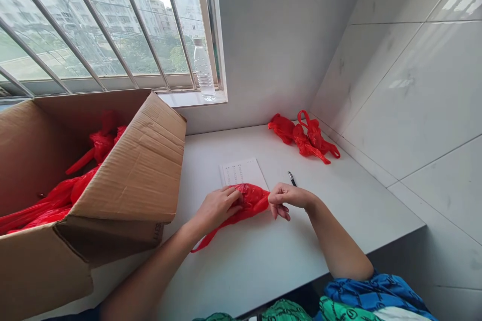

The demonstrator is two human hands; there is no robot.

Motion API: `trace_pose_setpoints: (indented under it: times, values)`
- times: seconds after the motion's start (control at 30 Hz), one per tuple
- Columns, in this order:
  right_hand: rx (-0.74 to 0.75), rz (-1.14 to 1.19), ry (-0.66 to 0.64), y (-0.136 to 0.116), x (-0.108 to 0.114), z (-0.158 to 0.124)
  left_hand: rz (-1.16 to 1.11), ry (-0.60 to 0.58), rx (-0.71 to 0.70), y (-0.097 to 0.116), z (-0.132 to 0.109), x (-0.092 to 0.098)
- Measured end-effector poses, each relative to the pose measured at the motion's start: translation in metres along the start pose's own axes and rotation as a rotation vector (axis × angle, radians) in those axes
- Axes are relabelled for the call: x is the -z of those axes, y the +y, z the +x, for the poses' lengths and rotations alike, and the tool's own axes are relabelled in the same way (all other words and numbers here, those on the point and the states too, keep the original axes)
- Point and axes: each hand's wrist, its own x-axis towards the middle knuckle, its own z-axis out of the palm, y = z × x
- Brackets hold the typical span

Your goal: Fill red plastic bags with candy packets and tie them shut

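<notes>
A red plastic bag (pixel 251 199) lies stretched out low over the white table, partly covering a sheet of printed paper (pixel 241 171). My left hand (pixel 224 205) rests on the bag's left part with its fingers curled on the plastic. One thin red strip trails from under that hand toward the table's front. At the bag's other end, my right hand (pixel 283 197) pinches the narrowed plastic between thumb and finger, while its other fingers hang loosely. Whatever the bag contains is hidden. Just behind my right hand lies a black pen (pixel 291 178).
A big open cardboard box (pixel 143 160) with several red bags (pixel 100 148) inside stands at the left. More bunched red bags (pixel 305 135) lie at the table's back right corner. On the windowsill stands a clear water bottle (pixel 204 70). A tiled wall (pixel 422 105) borders the right side.
</notes>
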Motion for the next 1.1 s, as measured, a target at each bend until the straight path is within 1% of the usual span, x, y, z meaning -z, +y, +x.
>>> trace_pose_setpoints:
  times: [0.07, 0.1, 0.13, 0.17, 0.2, 0.23, 0.3, 0.37, 0.43, 0.53, 0.57, 0.6, 0.67, 0.73, 0.8, 0.87, 0.9, 0.97, 1.03, 1.1]
  values:
    - [-0.079, -0.010, -0.098, -0.003, -0.001, 0.001, -0.074, 0.050, 0.089, 0.001, 0.001, -0.002]
    - [-0.116, -0.032, -0.113, -0.002, -0.002, 0.002, -0.152, 0.095, 0.136, 0.001, 0.002, -0.002]
    - [-0.141, -0.057, -0.087, -0.001, -0.004, 0.006, -0.261, 0.144, 0.179, 0.001, 0.003, -0.002]
    - [-0.143, -0.079, -0.018, 0.002, -0.006, 0.010, -0.395, 0.186, 0.215, 0.001, 0.005, -0.001]
    - [-0.122, -0.090, 0.082, 0.005, -0.009, 0.016, -0.546, 0.212, 0.242, 0.001, 0.008, -0.001]
    - [-0.082, -0.085, 0.196, 0.009, -0.012, 0.022, -0.700, 0.220, 0.262, 0.002, 0.010, 0.000]
    - [0.031, -0.039, 0.401, 0.015, -0.018, 0.035, -0.965, 0.198, 0.282, 0.002, 0.015, 0.001]
    - [0.129, 0.009, 0.512, 0.020, -0.024, 0.046, -1.124, 0.179, 0.299, 0.003, 0.018, 0.001]
    - [0.200, 0.035, 0.559, 0.021, -0.027, 0.052, -1.210, 0.157, 0.329, 0.001, 0.019, 0.001]
    - [0.281, 0.055, 0.609, 0.020, -0.027, 0.052, -1.283, 0.055, 0.373, -0.006, 0.018, 0.003]
    - [0.303, 0.061, 0.633, 0.020, -0.026, 0.051, -1.296, 0.033, 0.382, -0.009, 0.018, 0.003]
    - [0.321, 0.066, 0.662, 0.020, -0.025, 0.050, -1.301, 0.038, 0.392, -0.012, 0.017, 0.003]
    - [0.342, 0.078, 0.720, 0.020, -0.022, 0.049, -1.296, 0.117, 0.425, -0.017, 0.018, 0.002]
    - [0.322, 0.092, 0.753, 0.021, -0.020, 0.048, -1.248, 0.224, 0.469, -0.021, 0.019, -0.002]
    - [0.255, 0.085, 0.754, 0.022, -0.018, 0.047, -1.142, 0.310, 0.503, -0.023, 0.020, -0.005]
    - [0.175, 0.064, 0.725, 0.023, -0.018, 0.047, -1.046, 0.350, 0.526, -0.023, 0.020, -0.008]
    - [0.147, 0.057, 0.699, 0.023, -0.019, 0.046, -1.026, 0.338, 0.537, -0.023, 0.020, -0.008]
    - [0.134, 0.037, 0.624, 0.023, -0.021, 0.047, -1.035, 0.249, 0.535, -0.020, 0.018, -0.007]
    - [0.173, 0.000, 0.563, 0.025, -0.026, 0.051, -1.040, 0.165, 0.490, -0.017, 0.017, -0.005]
    - [0.226, -0.020, 0.552, 0.029, -0.031, 0.057, -1.034, 0.148, 0.431, -0.014, 0.016, -0.004]
